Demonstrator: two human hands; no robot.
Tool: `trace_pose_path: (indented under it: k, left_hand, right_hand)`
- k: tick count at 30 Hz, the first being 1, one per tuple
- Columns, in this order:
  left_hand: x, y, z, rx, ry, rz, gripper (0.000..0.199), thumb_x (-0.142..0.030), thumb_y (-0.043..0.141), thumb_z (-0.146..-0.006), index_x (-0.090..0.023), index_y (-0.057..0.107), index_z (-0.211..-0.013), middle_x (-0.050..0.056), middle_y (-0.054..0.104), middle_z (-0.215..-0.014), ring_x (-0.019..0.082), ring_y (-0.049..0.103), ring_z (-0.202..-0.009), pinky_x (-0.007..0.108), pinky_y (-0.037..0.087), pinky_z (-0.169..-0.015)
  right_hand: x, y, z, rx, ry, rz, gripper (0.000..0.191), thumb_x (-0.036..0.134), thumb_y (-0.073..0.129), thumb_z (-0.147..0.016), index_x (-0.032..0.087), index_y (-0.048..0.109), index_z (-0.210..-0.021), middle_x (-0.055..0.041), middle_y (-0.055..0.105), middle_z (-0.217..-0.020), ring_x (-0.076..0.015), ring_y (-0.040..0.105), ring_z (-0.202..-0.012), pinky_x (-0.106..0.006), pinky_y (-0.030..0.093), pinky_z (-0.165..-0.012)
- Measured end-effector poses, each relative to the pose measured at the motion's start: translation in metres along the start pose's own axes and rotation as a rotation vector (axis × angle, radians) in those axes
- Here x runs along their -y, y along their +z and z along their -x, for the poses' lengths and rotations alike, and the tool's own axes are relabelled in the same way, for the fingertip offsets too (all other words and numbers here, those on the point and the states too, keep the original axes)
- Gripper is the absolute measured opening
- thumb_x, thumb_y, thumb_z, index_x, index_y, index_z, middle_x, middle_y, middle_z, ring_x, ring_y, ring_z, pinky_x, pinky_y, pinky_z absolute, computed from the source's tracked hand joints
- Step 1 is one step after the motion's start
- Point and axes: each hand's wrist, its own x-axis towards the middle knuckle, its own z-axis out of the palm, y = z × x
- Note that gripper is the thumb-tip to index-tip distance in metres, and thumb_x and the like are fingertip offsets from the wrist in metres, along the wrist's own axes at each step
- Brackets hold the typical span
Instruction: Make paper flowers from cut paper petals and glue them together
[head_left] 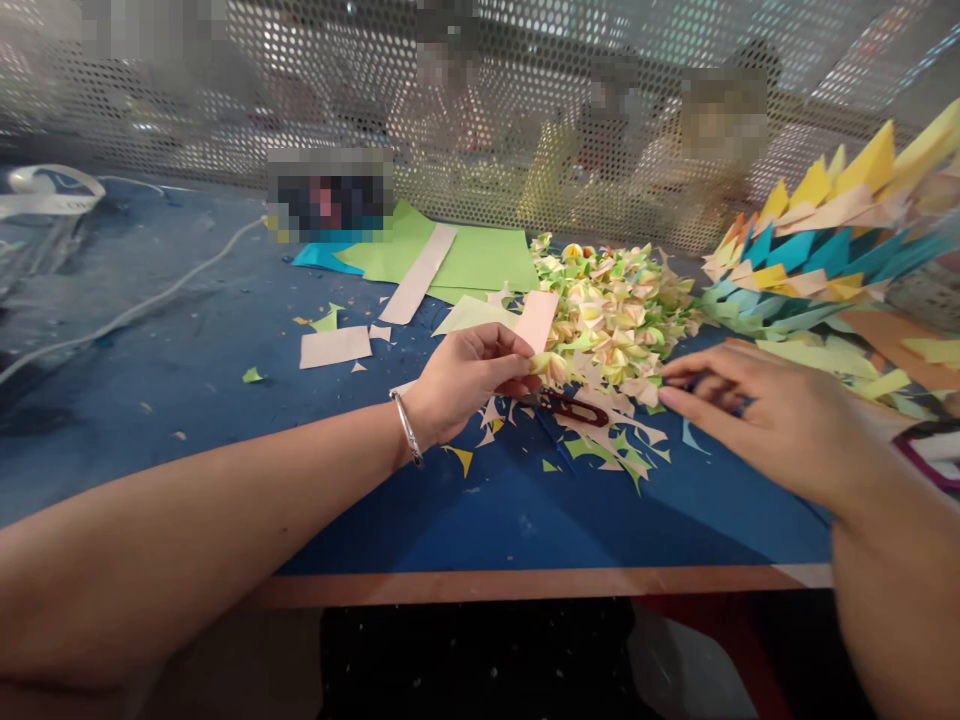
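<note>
My left hand [484, 375], with a silver bangle at the wrist, pinches a small yellow paper flower [551, 368] between thumb and fingers. To the right, my right hand [765, 415] has its thumb and index finger closed on a small pale pink paper piece [643, 390]. Just behind both hands lies a heap of folded paper flowers [611, 310] in yellow, pink and green. A tool with a dark red looped handle [581, 408], probably scissors, rests among paper offcuts [619, 450] between the hands.
Green paper sheets [480, 255], a pink strip [420, 275] and a pink rectangle [335, 347] lie on the blue table [187, 380]. A layered, spiky paper piece [817, 250] stands at right. A white cable [150, 300] crosses the left. Perforated metal mesh [510, 130] borders the back.
</note>
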Motion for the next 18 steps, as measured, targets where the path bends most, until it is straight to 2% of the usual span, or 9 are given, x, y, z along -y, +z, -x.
trace_pose_path:
  k: [3, 6, 12, 18]
  left_hand:
    - [-0.001, 0.001, 0.001, 0.002, -0.004, -0.008, 0.013, -0.005, 0.062, -0.082, -0.016, 0.058, -0.074, -0.001, 0.064, -0.071, 0.007, 0.068, -0.064, 0.018, 0.053, -0.06]
    - [-0.002, 0.002, 0.002, 0.013, -0.003, 0.005, 0.013, -0.005, 0.061, -0.082, -0.015, 0.058, -0.075, -0.002, 0.065, -0.07, 0.007, 0.069, -0.065, 0.019, 0.054, -0.062]
    - [-0.002, 0.003, 0.006, 0.028, -0.023, 0.061, 0.012, -0.006, 0.061, -0.082, -0.014, 0.062, -0.073, -0.001, 0.066, -0.07, 0.008, 0.067, -0.063, 0.023, 0.057, -0.069]
    - [0.002, 0.003, 0.004, 0.054, 0.012, -0.042, 0.01, -0.006, 0.067, -0.081, -0.014, 0.061, -0.08, -0.002, 0.065, -0.068, 0.009, 0.069, -0.064, 0.018, 0.051, -0.054]
  right_hand:
    - [0.046, 0.011, -0.023, 0.082, -0.053, -0.172, 0.021, 0.041, 0.061, -0.092, 0.022, 0.07, -0.091, -0.0022, 0.068, -0.079, -0.0131, 0.062, -0.056, -0.028, 0.048, -0.056]
    - [0.065, 0.024, -0.04, 0.088, -0.12, -0.216, 0.017, 0.032, 0.061, -0.092, 0.019, 0.068, -0.083, -0.0015, 0.066, -0.074, -0.0123, 0.059, -0.058, -0.026, 0.045, -0.056]
    - [0.068, 0.043, -0.045, 0.014, -0.113, -0.337, 0.019, 0.026, 0.058, -0.093, 0.02, 0.065, -0.077, -0.0006, 0.061, -0.066, -0.0129, 0.055, -0.059, -0.025, 0.041, -0.054]
    - [0.064, 0.055, -0.041, 0.028, -0.096, -0.461, 0.015, 0.022, 0.058, -0.092, 0.018, 0.065, -0.079, -0.0017, 0.064, -0.072, -0.013, 0.058, -0.064, -0.024, 0.043, -0.057]
